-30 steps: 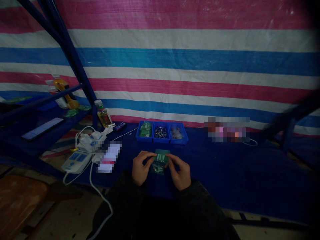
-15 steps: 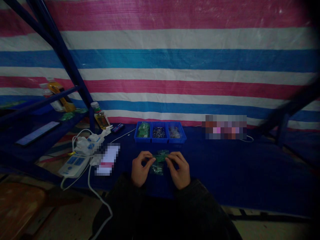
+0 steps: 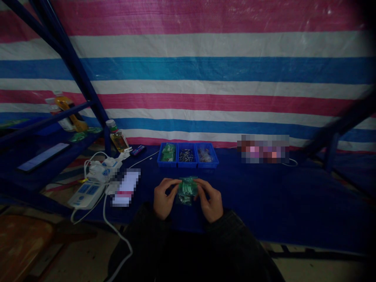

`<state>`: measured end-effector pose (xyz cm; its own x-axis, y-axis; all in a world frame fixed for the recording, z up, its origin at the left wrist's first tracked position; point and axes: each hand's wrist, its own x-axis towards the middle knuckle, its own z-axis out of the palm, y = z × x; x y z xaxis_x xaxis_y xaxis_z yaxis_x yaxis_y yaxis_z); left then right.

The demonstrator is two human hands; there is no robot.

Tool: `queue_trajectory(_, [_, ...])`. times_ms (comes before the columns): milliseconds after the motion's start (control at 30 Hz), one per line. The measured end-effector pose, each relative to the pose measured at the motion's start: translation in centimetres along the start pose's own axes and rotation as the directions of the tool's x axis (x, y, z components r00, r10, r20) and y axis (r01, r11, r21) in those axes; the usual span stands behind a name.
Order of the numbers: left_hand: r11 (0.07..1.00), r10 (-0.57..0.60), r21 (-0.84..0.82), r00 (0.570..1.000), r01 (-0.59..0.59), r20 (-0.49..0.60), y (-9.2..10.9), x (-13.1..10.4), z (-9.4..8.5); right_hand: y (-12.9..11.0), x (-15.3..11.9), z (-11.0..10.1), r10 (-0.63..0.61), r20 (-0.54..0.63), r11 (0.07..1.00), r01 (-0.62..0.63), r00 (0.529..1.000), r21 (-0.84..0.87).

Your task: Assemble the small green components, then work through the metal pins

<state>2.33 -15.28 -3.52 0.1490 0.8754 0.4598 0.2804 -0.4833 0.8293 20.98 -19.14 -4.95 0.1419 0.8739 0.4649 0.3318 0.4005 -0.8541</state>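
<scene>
Between my hands is a small green plastic bag (image 3: 188, 187), its see-through film creased and shiny. My left hand (image 3: 164, 198) pinches its left edge with thumb and forefinger. On the other side my right hand (image 3: 210, 199) grips the right edge the same way. Just below it lies more clear-green bag material (image 3: 185, 200) with small pale pieces showing; whether this is a separate bag I cannot tell. Beyond my hands stand three joined blue bins: the left bin (image 3: 159, 159) holds green bags, the middle bin (image 3: 187, 165) small metal pins or screws, the right bin (image 3: 210, 165) clear bags.
A power strip (image 3: 85, 195) with plugs and white cables lies left on the blue table (image 3: 264, 203), beside a lit phone (image 3: 127, 188). A drink bottle (image 3: 117, 137) leans near the blue frame post. A blurred-out object (image 3: 263, 149) sits back right.
The green bag between my fingers has turned or spread, so more of its face shows. Both hands stay in nearly the same place, still pinching.
</scene>
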Motion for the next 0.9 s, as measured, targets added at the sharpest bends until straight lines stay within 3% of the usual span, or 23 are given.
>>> queue_trajectory(233, [0.997,0.052,0.057,0.998,-0.05,-0.026,0.58,0.17,-0.06,-0.2,0.25,0.17,-0.058,-0.051,0.998,0.056,0.997,-0.042])
queue_trajectory(333, [0.999,0.017,0.028,1.0,-0.016,-0.027,0.45,-0.01,0.1,-0.27,0.36,0.24,-0.085,-0.067,0.995,0.081,0.994,-0.062])
queue_trajectory(467, [0.997,-0.069,-0.025,0.996,0.068,-0.049,0.07,-0.24,0.36,0.18,0.17,0.57,-0.006,-0.06,1.0,0.005,0.998,-0.007])
queue_trajectory(600, [1.0,-0.018,0.001,1.0,0.018,-0.006,0.19,-0.14,0.24,0.36,0.04,0.62,0.065,-0.071,0.997,-0.062,0.995,0.051])
queue_trajectory(900, [0.999,0.012,0.031,1.0,-0.012,-0.009,-0.06,0.0,-0.03,-0.26,0.18,0.11,-0.03,-0.013,1.0,0.03,0.999,-0.002])
